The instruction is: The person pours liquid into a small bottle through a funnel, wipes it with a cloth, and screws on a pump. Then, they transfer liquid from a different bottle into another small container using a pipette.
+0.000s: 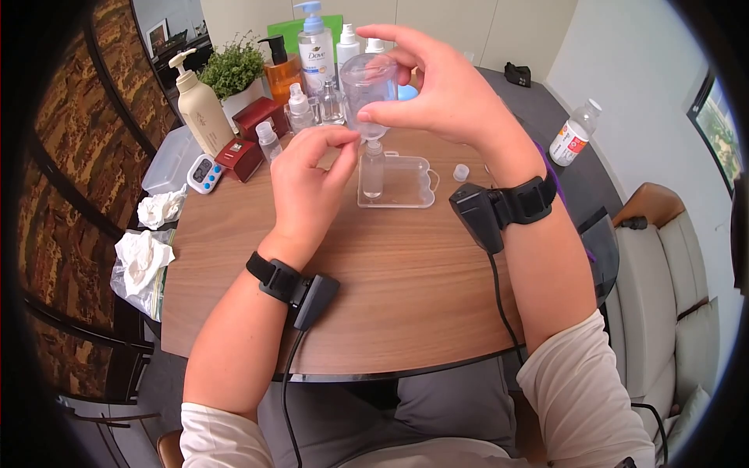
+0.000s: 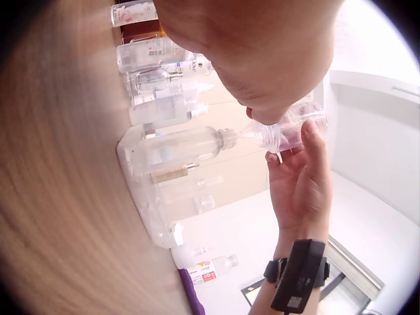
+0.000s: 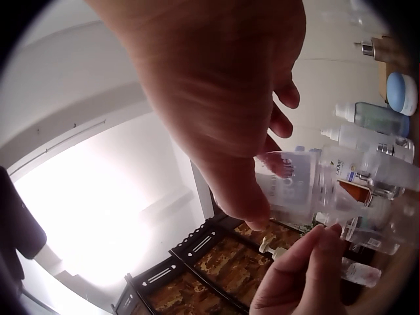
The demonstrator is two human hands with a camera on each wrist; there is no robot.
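Note:
My right hand grips a clear printed bottle between thumb and fingers, tipped upside down. Below its mouth, a clear funnel leads into the neck of a small clear bottle. That small bottle stands upright on a clear plastic case and holds some clear liquid. With thumb and forefinger, my left hand pinches the funnel's edge, just left of the small bottle's neck. In the right wrist view, those pinching fingertips sit right at the funnel, beneath the printed bottle.
A small clear cap lies right of the case. Pump bottles, including a Dove bottle, small spray bottles, dark red boxes and a potted plant crowd the back left. A timer stands by the left edge.

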